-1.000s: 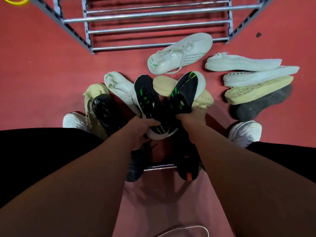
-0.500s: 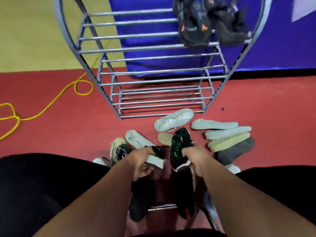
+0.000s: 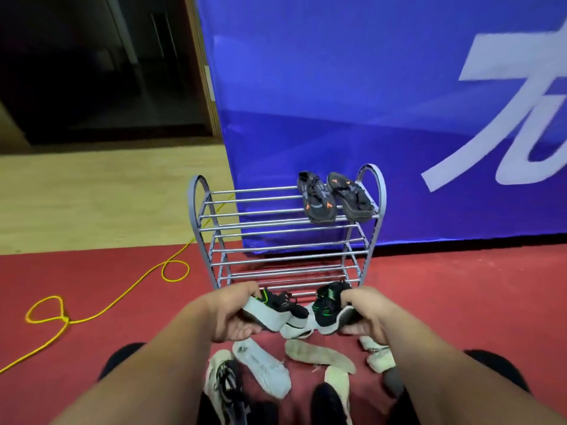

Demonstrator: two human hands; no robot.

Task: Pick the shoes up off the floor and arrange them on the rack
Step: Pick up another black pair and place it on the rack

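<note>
The step in hand is the carry: a pair of black knit sneakers with green accents and white soles is off the red floor (image 3: 92,286) and held in front of the grey metal tube rack with arched ends (image 3: 276,228), not yet placed. The left hand (image 3: 233,314) has its grip closed around the left-side black-and-green sneaker (image 3: 273,311), fingers under the sole and thumb on top, the shoe tipped sole-forward. The right hand (image 3: 365,314) is clamped the same way on the right-side black-and-green sneaker (image 3: 329,308); the two shoes seem to touch at the middle, though blur makes that uncertain. Both forearms reach forward and slightly inward at about the height of the lowest shelves. A pair of black sneakers with orange marks (image 3: 334,197) already sits at the right of the top shelf. The next move probably calls for lifting both shoes, levelling the soles, and setting them side by side on free bars. Several white and cream sneakers (image 3: 264,366) lie on the floor below the hands.
</note>
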